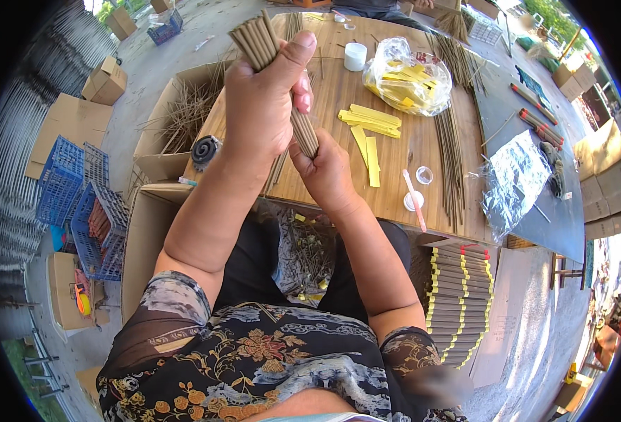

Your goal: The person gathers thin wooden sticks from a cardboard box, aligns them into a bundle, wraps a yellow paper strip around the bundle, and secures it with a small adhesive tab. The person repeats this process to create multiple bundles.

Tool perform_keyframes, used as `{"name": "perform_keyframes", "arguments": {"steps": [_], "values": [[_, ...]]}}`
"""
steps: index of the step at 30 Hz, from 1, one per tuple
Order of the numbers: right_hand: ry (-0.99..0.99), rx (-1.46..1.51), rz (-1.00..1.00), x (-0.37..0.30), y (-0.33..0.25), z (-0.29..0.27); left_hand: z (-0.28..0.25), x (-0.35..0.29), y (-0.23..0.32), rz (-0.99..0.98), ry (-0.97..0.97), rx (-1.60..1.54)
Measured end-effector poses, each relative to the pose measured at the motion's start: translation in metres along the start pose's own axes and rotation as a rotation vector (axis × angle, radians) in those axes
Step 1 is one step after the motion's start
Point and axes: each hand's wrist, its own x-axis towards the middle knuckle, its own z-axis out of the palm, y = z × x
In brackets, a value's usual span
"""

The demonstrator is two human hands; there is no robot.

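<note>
Inside the hands (261,102), the brown stick bundle (255,43) is partly hidden.

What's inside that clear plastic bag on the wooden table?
Yellow strips show through the clear plastic bag, lying in a jumble. Glare, crumpled folds and the upper strips cover whatever lies deeper, so I cannot tell what is underneath.

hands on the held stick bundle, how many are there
2: the left hand wraps around the upper part of the brown stick bundle, and the right hand is at its lower end. Neither is hidden.
</note>
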Motion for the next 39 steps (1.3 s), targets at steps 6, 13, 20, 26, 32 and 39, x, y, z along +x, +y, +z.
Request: {"name": "perform_keyframes", "arguments": {"steps": [6, 13, 20, 26, 32, 39], "values": [[-0.083, 0.117, 0.029, 0.013, 0.018, 0.001, -0.007, 0.008, -0.02, -0.047, -0.021, -0.044], [-0.029, 0.225, -0.073, 0.009, 0.031, 0.009, -0.017, -0.013, -0.046, -0.048, -0.114, 0.045], [-0.037, 0.23, 0.046, 0.009, 0.031, 0.011, -0.018, -0.008, -0.045, 0.02, -0.108, 0.059], [-0.045, 0.155, 0.034, 0.006, 0.044, 0.013, -0.021, -0.012, -0.056, -0.059, -0.107, -0.007], [-0.07, 0.108, 0.074, 0.001, 0.044, 0.012, -0.025, -0.011, -0.058, -0.04, -0.048, -0.014], [-0.108, 0.122, 0.213, -0.02, 0.007, 0.013, -0.025, -0.016, -0.019, -0.079, -0.043, -0.076]]}}
